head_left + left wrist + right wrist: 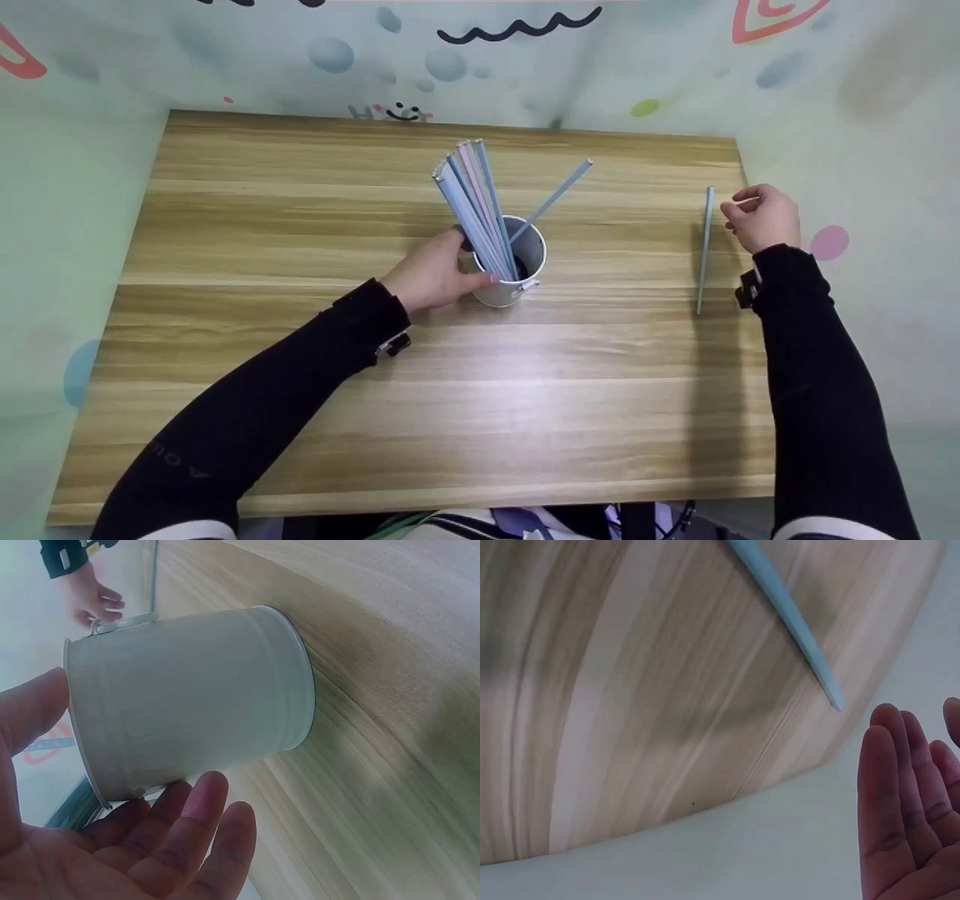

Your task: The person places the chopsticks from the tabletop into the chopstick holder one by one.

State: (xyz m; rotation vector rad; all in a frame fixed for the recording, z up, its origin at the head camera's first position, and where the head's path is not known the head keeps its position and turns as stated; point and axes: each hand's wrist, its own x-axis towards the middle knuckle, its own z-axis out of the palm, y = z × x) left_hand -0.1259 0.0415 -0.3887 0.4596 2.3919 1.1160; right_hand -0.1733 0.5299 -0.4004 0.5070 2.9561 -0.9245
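Observation:
A small white metal bucket [510,292] stands upright mid-table, with a small handle at its side. My left hand [431,274] holds it from the left, thumb at the rim and fingers at the far side; the left wrist view shows the bucket's wall [195,690] close up. A bunch of blue and pink straws [480,210] leans left inside it, while one blue straw [559,195] tilts right. Another blue straw [705,251] lies on the table's right side. Just right of that one is my right hand [765,217], holding nothing, its fingers [881,772] extended in the right wrist view.
The wood-grain table [300,180] is bordered by pale patterned walls [450,67] at the back and sides. The table's right edge runs beneath my right forearm [817,375]. Cables and cloth show below the front edge.

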